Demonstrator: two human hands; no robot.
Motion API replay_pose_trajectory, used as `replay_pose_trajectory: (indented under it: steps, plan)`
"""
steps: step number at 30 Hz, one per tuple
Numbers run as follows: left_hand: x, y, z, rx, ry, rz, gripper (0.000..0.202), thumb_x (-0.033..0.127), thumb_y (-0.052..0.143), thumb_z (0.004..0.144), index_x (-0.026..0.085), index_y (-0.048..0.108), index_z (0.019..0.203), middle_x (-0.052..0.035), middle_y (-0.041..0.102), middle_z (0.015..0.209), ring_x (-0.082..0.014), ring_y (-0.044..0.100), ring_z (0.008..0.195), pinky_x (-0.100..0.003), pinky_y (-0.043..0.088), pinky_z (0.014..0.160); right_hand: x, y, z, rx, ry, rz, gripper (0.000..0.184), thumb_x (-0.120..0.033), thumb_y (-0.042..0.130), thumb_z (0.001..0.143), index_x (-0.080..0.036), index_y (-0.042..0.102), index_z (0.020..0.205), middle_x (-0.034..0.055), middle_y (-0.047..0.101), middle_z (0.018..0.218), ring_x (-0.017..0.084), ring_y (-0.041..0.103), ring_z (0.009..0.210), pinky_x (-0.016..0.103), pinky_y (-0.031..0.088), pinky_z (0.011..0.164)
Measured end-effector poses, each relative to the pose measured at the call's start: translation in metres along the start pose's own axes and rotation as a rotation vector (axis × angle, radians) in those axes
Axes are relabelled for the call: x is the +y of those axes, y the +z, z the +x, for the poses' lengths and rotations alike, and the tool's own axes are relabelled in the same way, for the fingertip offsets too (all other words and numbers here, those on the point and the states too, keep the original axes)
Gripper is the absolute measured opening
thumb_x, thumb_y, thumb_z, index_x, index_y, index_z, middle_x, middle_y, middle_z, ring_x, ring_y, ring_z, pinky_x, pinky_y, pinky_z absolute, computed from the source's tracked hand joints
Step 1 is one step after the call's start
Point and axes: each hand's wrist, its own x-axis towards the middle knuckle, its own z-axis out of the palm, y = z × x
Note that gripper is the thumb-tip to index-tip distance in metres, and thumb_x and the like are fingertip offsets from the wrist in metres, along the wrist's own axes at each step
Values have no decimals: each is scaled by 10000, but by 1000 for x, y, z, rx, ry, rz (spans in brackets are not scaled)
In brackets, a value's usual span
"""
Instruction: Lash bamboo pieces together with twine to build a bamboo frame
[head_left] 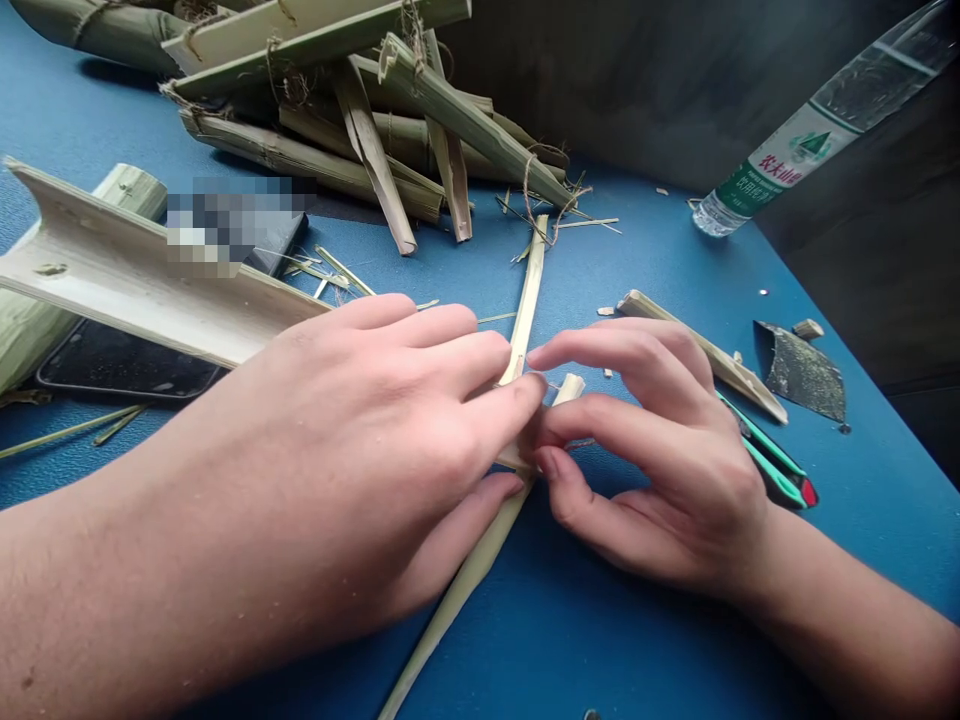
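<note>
While left hand [360, 440] and right hand [660, 460] clamp bamboo strip [525, 310], bottle label [769, 170] reads 农夫山泉.

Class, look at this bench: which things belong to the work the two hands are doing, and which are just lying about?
Part of the work: left hand, right hand, bamboo strip.

Lying about: bamboo pile, utility knife, dark blade, water bottle, phone.

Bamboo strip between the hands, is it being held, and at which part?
Yes: the left hand and right hand pinch the long bamboo strip near its middle.
</note>
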Motion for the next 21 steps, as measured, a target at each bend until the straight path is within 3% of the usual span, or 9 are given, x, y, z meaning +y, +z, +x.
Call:
replay_pose_trajectory:
  steps: [4, 9, 17, 21]
  plan:
    - [2, -2, 1, -17, -44, -31, 256, 458, 549, 1027, 274, 719, 1078, -76, 679, 918, -307, 621, 874, -494, 486, 800, 0, -1, -1, 29, 38, 44, 115, -136, 695, 922, -249, 692, 904, 99, 739, 1281, 322, 677, 1155, 553, 523, 1059]
    - [4, 0, 2, 4, -140, -92, 349, 421, 521, 1069, 190, 628, 1308, -120, 703, 995, -326, 658, 913, -468, 491, 792, 2, 3, -3, 62, 79, 83, 119, -138, 688, 954, -254, 704, 970, 112, 720, 1303, 321, 675, 1152, 553, 542, 1004]
    - [2, 13, 5, -15, -120, -131, 178, 268, 468, 1094, 200, 629, 1057, -73, 653, 948, -254, 610, 825, -389, 426, 735, 3, 13, -4, 106, 204, 241, 111, -131, 682, 995, -228, 737, 1000, 118, 727, 1254, 300, 679, 1221, 531, 518, 1068]
    - [2, 20, 4, 47, -87, -127, 192, 213, 452, 1089, 198, 642, 1072, -75, 656, 977, -236, 594, 852, -367, 431, 758, 5, 14, -4, 113, 218, 269, 109, -135, 691, 1002, -228, 748, 1006, 105, 731, 1240, 276, 703, 1154, 498, 543, 1037]
